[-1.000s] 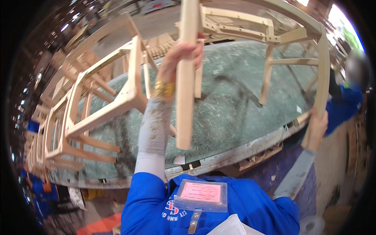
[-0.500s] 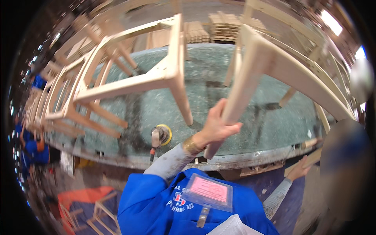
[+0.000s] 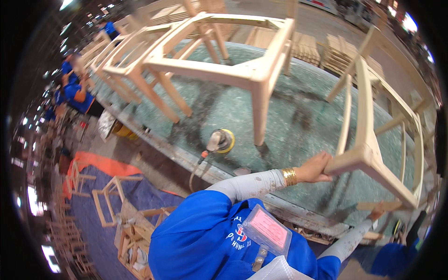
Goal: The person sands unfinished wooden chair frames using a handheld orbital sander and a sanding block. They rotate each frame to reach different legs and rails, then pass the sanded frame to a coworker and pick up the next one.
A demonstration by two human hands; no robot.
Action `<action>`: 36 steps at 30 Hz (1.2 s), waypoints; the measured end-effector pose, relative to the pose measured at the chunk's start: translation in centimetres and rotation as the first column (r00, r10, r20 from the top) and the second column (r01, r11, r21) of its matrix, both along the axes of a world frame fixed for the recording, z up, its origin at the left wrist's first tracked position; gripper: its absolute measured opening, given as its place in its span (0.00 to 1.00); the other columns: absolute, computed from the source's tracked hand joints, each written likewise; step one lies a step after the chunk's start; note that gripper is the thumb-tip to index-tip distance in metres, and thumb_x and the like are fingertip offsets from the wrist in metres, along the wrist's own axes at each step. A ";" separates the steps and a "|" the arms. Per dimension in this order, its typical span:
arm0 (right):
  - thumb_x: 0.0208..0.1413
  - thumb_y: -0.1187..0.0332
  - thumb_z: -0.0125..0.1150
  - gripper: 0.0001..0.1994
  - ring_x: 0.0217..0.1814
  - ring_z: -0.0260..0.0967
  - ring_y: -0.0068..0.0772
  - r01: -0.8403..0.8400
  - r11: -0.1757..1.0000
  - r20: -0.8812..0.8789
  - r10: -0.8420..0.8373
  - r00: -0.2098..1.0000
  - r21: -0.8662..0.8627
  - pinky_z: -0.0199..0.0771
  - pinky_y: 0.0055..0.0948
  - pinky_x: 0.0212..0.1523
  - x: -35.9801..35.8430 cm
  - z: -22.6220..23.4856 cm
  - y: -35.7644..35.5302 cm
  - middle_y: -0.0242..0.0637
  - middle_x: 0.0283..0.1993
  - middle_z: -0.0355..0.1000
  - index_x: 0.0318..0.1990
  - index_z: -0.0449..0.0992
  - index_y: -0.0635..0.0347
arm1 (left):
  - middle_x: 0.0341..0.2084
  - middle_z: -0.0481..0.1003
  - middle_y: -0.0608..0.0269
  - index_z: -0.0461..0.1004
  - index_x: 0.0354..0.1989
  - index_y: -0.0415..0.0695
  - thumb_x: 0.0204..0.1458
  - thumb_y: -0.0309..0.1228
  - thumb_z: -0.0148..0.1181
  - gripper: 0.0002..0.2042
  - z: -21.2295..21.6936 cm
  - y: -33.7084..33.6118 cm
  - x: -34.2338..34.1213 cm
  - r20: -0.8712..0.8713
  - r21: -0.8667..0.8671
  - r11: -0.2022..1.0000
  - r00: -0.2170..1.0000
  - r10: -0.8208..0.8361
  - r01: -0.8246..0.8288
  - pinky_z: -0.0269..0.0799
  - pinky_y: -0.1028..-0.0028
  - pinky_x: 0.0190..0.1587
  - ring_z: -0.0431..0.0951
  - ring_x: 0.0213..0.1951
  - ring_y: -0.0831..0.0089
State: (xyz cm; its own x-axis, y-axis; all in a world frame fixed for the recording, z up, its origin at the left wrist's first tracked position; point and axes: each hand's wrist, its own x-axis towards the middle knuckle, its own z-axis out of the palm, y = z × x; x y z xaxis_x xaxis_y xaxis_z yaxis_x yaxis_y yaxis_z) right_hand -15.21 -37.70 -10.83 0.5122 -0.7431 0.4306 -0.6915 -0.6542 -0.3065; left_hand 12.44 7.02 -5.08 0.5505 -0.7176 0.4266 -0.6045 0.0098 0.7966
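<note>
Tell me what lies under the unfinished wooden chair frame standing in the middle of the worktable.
Under the chair frame only the scuffed green tabletop shows, visible through the open seat. A round sander lies beside its front leg, not beneath. Nothing appears covered.

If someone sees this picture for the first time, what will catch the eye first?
Most striking is the bare wooden chair frame at right, tilted over the green table, with the left hand on one corner and the right hand low on another part. Behind it, more frames stand in a row on the table. A round sander lies near the table's front edge.
</note>
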 end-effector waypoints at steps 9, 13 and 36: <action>0.54 0.68 0.58 0.20 0.52 0.65 0.41 -0.003 0.946 0.256 -0.084 0.963 0.323 0.64 0.36 0.54 4.6 -3.2 8.1 0.50 0.51 0.67 0.51 0.67 0.70 | 0.33 0.74 0.56 0.69 0.43 0.38 0.46 0.39 0.63 0.20 -0.4 17.9 3.3 -0.352 0.325 0.921 0.931 -0.093 0.215 0.71 0.68 0.39 0.75 0.35 0.68; 0.55 0.66 0.58 0.10 0.25 0.66 0.23 -0.367 0.216 0.384 -0.044 0.922 0.905 0.69 0.23 0.28 7.3 -5.2 26.8 0.36 0.27 0.72 0.40 0.73 0.64 | 0.24 0.75 0.62 0.74 0.39 0.38 0.51 0.24 0.56 0.08 13.9 29.1 5.5 -0.677 0.168 0.986 0.729 0.106 0.013 0.74 0.79 0.31 0.75 0.27 0.80; 0.51 0.60 0.58 0.14 0.17 0.64 0.23 -0.630 -0.311 0.682 0.093 0.725 0.712 0.68 0.18 0.18 51.0 21.0 49.2 0.33 0.22 0.68 0.34 0.71 0.65 | 0.20 0.75 0.49 0.73 0.28 0.30 0.43 0.43 0.61 0.22 21.1 47.3 39.6 0.269 0.744 0.423 0.810 0.521 -0.518 0.70 0.69 0.26 0.77 0.23 0.62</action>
